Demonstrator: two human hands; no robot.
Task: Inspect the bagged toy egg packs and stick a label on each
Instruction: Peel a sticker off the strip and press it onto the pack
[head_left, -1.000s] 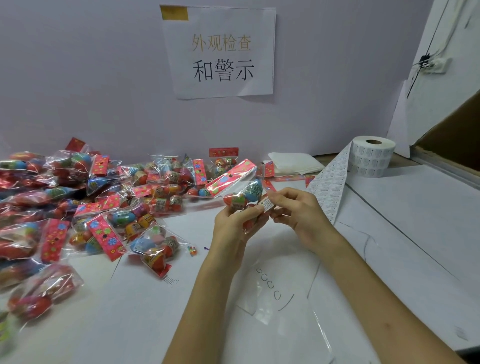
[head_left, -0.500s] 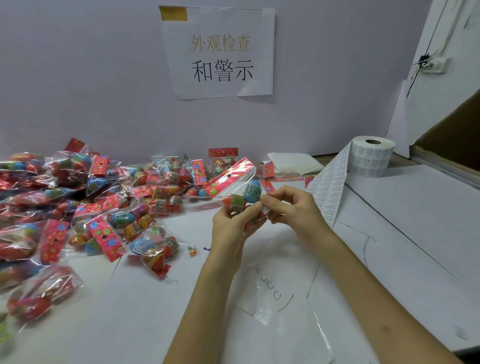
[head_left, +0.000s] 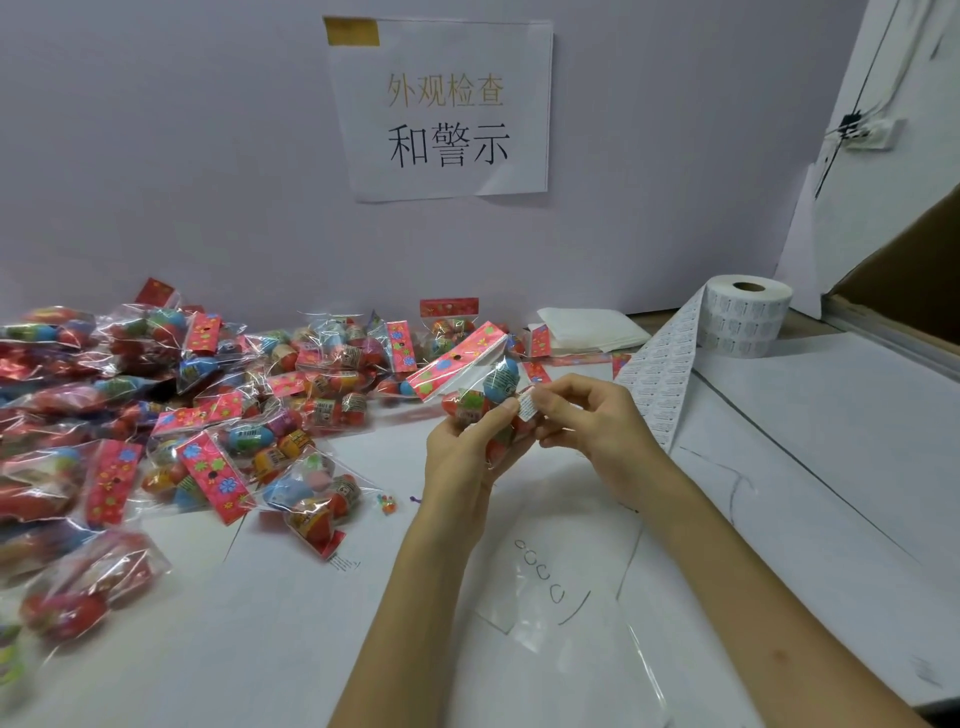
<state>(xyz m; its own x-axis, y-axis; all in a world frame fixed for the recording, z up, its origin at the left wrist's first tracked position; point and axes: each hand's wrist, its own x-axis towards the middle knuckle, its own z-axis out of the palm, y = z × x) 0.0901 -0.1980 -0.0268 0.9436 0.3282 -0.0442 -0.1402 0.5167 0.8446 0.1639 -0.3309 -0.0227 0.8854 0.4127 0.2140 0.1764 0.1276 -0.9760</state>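
My left hand (head_left: 470, 449) grips a clear bag of toy eggs (head_left: 480, 389) with a red flowered header card, held above the white table near its middle. My right hand (head_left: 597, 423) pinches a small white printed label (head_left: 527, 405) by its edge, right against the bag's side. A big heap of the same egg packs (head_left: 208, 405) covers the table's left and back. At the back right stands the label roll (head_left: 745, 317), and its strip (head_left: 657, 382) trails down behind my right hand.
A paper sign with Chinese characters (head_left: 447, 109) hangs on the wall. Folded white sheets (head_left: 587, 327) lie beside the roll. A clear plastic film (head_left: 561, 613) lies on the table (head_left: 805, 467) under my forearms. A cardboard box edge (head_left: 909, 270) stands at far right. Tiny beads (head_left: 387, 503) lie loose.
The pack has tipped a little in my left hand, its header card rising. My right hand still holds the label against the bag; both hands barely shifted.
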